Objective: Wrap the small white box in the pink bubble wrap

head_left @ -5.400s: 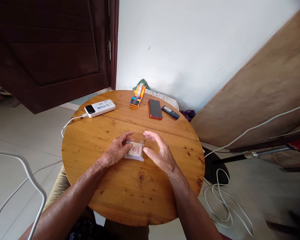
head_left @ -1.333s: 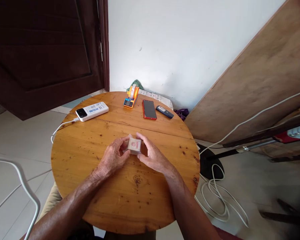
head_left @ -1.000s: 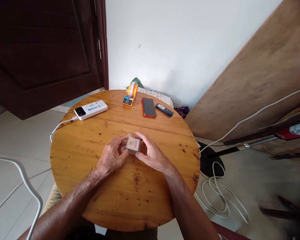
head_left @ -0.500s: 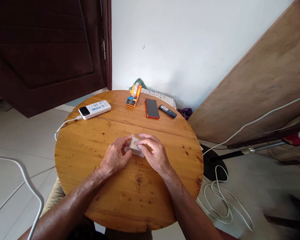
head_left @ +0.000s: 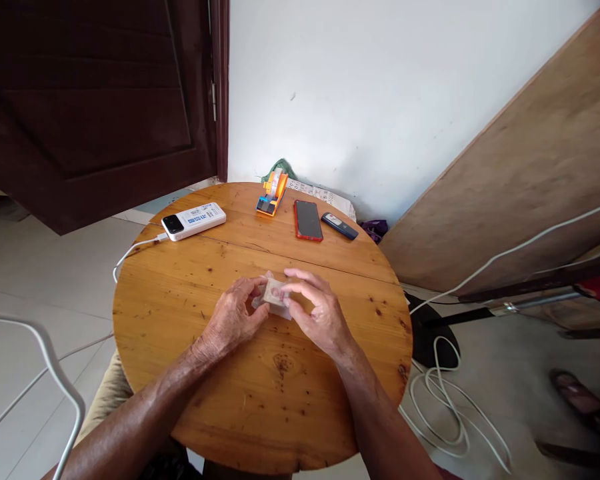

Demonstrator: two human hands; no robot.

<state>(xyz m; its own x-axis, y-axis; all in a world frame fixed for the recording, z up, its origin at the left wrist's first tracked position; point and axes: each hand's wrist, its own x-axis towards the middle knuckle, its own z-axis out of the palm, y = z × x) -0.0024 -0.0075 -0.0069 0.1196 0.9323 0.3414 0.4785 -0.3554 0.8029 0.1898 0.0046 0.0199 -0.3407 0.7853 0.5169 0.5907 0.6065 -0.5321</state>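
Observation:
A small pale rectangular block in clear plastic wrap (head_left: pixel 276 293) lies low over the middle of the wooden table, a round reddish mark on its top. My left hand (head_left: pixel 237 308) grips its left side between thumb and fingers. At the right end, the index finger and thumb of my right hand (head_left: pixel 317 310) close on the block's edge, the other fingers held off it. Loose plastic sticks out at the far left corner and along the near side. My fingers cover both ends of the block.
Around the back of the round table (head_left: pixel 260 253) are a white power bank (head_left: pixel 195 221) with a cable, an orange tape dispenser (head_left: pixel 273 192), a red-edged phone (head_left: pixel 308 221) and a dark blue device (head_left: pixel 339 226). Coiled white cable (head_left: pixel 445 413) lies on the floor at right.
My right index finger has shifted from the block's top toward its right edge, baring more of the reddish mark. The whole view has moved slightly. A sandalled foot now shows at lower right.

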